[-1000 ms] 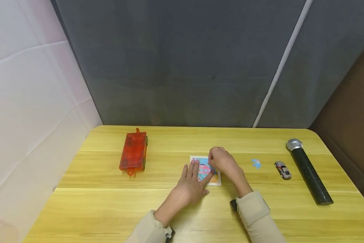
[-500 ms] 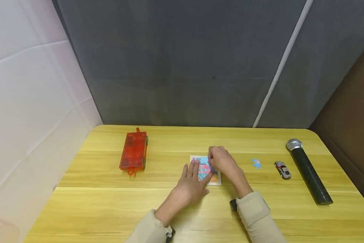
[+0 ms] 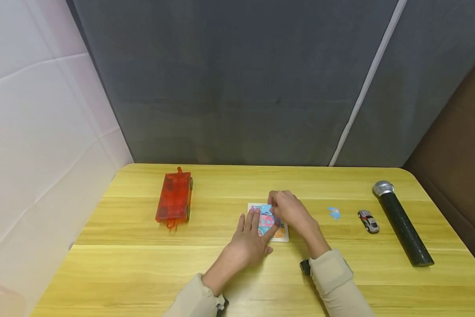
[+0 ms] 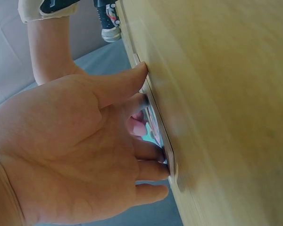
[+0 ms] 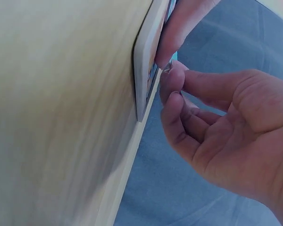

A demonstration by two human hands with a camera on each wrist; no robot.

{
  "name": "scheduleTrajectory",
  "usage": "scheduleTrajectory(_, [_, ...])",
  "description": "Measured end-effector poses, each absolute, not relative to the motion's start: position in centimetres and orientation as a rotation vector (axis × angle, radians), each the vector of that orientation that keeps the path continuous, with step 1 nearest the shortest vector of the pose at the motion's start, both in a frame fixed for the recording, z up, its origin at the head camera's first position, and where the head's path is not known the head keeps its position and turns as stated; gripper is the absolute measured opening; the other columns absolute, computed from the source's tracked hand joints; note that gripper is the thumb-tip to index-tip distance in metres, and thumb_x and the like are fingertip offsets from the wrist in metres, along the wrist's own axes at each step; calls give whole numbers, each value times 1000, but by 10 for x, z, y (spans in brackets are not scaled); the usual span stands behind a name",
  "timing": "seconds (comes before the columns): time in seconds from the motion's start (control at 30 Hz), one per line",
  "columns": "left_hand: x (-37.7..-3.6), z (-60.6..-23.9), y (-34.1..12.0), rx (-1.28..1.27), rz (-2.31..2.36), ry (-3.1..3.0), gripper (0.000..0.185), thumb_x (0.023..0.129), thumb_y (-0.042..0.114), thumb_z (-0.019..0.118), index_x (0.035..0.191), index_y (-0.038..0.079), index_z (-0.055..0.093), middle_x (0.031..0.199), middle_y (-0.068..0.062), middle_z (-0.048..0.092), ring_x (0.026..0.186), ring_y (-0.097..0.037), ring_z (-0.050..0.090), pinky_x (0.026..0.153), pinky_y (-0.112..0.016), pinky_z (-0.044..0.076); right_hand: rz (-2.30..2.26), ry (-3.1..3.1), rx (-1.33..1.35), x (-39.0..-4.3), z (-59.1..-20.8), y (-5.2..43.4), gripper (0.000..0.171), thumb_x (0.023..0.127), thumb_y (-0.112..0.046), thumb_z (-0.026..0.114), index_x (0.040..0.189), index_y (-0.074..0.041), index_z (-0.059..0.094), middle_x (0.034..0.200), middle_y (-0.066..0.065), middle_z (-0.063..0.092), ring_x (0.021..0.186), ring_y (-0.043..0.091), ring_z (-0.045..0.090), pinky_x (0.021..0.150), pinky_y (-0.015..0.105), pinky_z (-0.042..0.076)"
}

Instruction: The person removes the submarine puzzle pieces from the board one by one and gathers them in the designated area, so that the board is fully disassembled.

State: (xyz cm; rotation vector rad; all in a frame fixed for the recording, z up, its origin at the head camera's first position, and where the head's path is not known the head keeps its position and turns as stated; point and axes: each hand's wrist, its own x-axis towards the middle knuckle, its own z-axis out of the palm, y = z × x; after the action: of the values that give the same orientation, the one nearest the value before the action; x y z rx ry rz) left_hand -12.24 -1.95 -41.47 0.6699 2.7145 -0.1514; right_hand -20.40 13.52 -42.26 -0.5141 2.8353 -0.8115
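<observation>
A small picture puzzle in a pale-edged tray [image 3: 284, 239] lies on the table in the head view. My left hand [image 3: 250, 247] rests on it, with fairly straight fingertips [image 4: 153, 170] touching its surface in the left wrist view. Over the puzzle's far right part, my right hand [image 3: 291, 209] pinches a light-blue puzzle piece [image 5: 175, 56] between thumb and curled fingers; most of the piece is hidden. The right wrist view shows these fingertips just above the tray, close to a left-hand finger [image 5: 175, 36]. Another blue puzzle piece [image 3: 334, 213] lies loose to the right.
A translucent red toy wagon [image 3: 174, 197] stands at the left of the wooden table [image 3: 142, 273]. Toward the right are a small silver toy car [image 3: 368, 221] and a black microphone [image 3: 405, 226]. A dark grey partition [image 3: 237, 88] rises behind the table.
My right hand's fingertips have shifted slightly left over the puzzle, with more light blue showing beside them. My left hand has stayed in place.
</observation>
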Motion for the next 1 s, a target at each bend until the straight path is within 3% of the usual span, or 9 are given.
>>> scheduleTrajectory(0.3, [-123,-414,-20,671,-119,2709,66,115,51,49,176,40,25,181,-26,15,171,-41,11,138,-55,19,-918,2775,-372,-208,-420,145,10,99,7,72,97,-2,70,92,11,74,76,20,64,68,30,54])
scheduleTrajectory(0.53, [-121,-416,-21,658,-77,2721,66,114,49,53,175,39,29,181,-27,17,171,-41,13,138,-55,18,-947,2699,-374,-211,-412,170,9,100,8,72,95,1,68,80,12,71,64,20,62,63,27,48])
scheduleTrajectory(1.0, [-121,-415,-21,671,-111,2722,67,115,49,50,176,39,24,181,-27,15,171,-41,12,138,-56,17,-953,2625,-281,-213,-402,249,5,103,6,66,99,4,67,79,12,72,69,23,64,67,34,52])
